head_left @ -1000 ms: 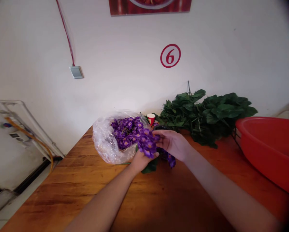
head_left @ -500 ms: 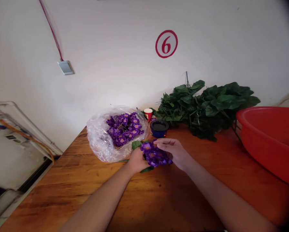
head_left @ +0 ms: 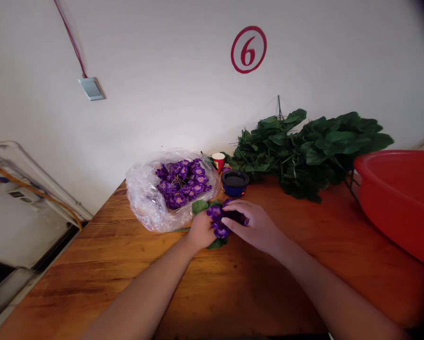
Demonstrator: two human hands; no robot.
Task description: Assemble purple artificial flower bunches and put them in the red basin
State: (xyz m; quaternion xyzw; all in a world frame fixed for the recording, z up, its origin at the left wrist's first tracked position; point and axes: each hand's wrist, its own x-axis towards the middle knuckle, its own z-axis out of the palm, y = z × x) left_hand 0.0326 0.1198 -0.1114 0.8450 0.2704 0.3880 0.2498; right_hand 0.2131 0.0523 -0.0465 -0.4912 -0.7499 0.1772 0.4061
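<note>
At the middle of the table, my left hand [head_left: 200,232] is closed around the base of a bunch of purple artificial flowers [head_left: 219,230]. Green leaves [head_left: 199,206] stick out beside and under this bunch. My right hand [head_left: 252,224] lies over the bunch's right side, thumb and fingers apart and curved across the blossoms; part of the bunch is hidden beneath it. Just beyond the hands sits a small blue pot with a black top [head_left: 234,183] and a lit red light. A clear plastic bag [head_left: 144,208] to the left holds more purple flowers [head_left: 178,200].
A red and white cup [head_left: 218,160] stands behind the blue pot. Piled against the wall are green artificial leaf stems [head_left: 293,151]. A large red basin [head_left: 392,208] occupies the right side of the wooden table [head_left: 127,264]. Pipes [head_left: 38,184] run along the wall at left.
My right hand has moved left over the blossoms, its fingers now curving across them rather than resting at their side. My left hand keeps its hold. The view has shifted slightly.
</note>
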